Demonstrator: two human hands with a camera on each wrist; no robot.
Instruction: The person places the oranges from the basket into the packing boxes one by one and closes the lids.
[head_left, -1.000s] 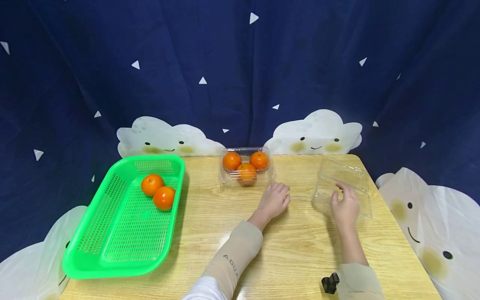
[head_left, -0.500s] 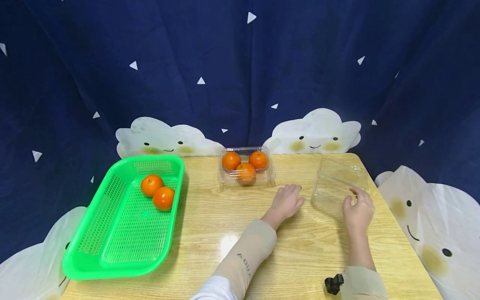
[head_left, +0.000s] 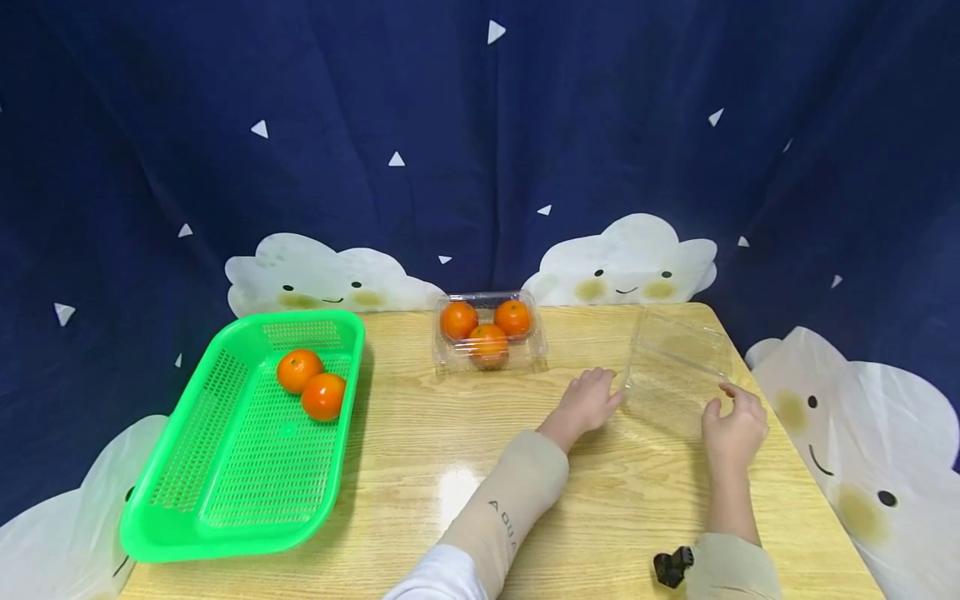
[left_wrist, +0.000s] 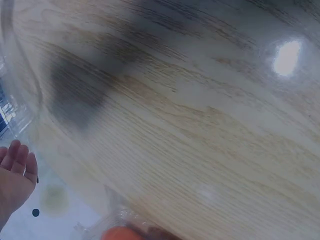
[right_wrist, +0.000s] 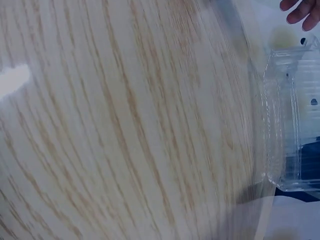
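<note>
A clear plastic clamshell box stands at the right of the table, lid raised, with nothing inside. My left hand is at its left side, fingertips right at the edge; the left wrist view shows that hand with its fingers loosely extended. At the front right corner is my right hand, thumb and fingers spread apart with nothing between them. A second clear box holding three orange mandarins sits at the back middle. The right wrist view catches the clamshell's side and a few fingertips above it.
On the left is a green plastic basket with two mandarins in it. The wooden table ends at a dark blue curtain with white clouds behind.
Both hands have moved right: the left from near the mandarin box to the clamshell's left edge, the right from over the clamshell to its right corner. The view has shifted slightly.
</note>
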